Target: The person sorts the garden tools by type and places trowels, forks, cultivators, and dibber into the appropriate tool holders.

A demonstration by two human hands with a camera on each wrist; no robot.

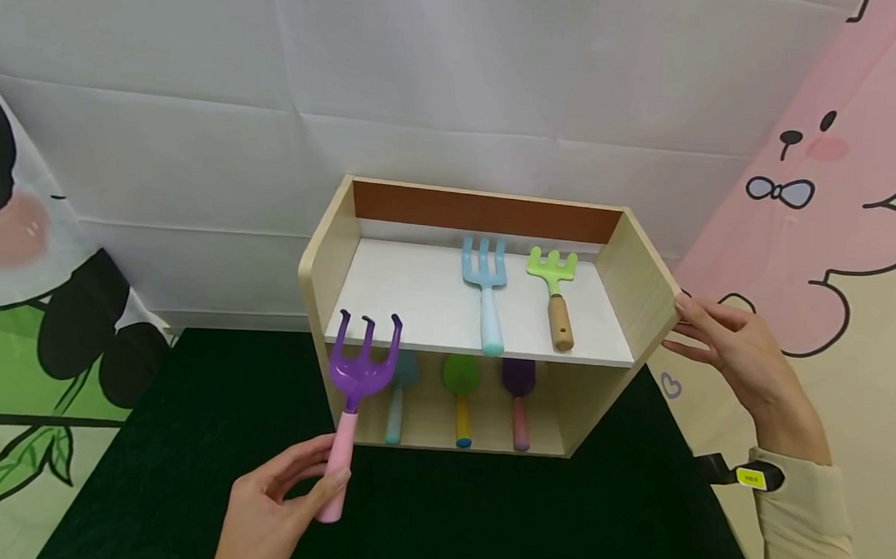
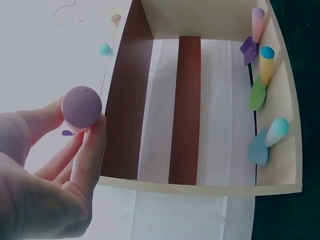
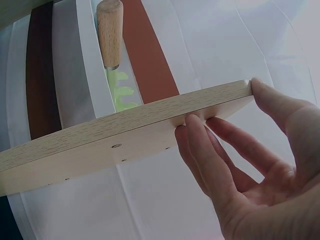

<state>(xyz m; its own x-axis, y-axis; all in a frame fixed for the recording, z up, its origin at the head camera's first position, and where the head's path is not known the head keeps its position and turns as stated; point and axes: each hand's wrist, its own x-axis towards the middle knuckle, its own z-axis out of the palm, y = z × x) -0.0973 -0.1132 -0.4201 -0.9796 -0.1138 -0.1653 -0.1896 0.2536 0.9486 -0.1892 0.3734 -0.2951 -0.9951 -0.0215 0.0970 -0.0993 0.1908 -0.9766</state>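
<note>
In the head view my left hand [image 1: 273, 497] grips the pink handle of a purple hand rake [image 1: 361, 376], tines up, in front of the left part of a two-tier wooden shelf [image 1: 321, 266]. The left wrist view shows the handle's round end [image 2: 81, 107] between thumb and fingers. My right hand [image 1: 752, 359] holds the shelf's right side panel [image 3: 125, 125], thumb at its edge and fingertips on its outer face. On the white upper board lie a light blue hand fork [image 1: 491, 315] and a small green rake with wooden handle [image 1: 559, 318].
In the lower tier stand a blue trowel [image 1: 395, 411], a green trowel with yellow handle [image 1: 462, 380] and a purple trowel with pink handle [image 1: 520, 383]. The shelf stands on a dark green surface [image 1: 208, 436]. Behind it hangs a white cloth [image 1: 197, 168].
</note>
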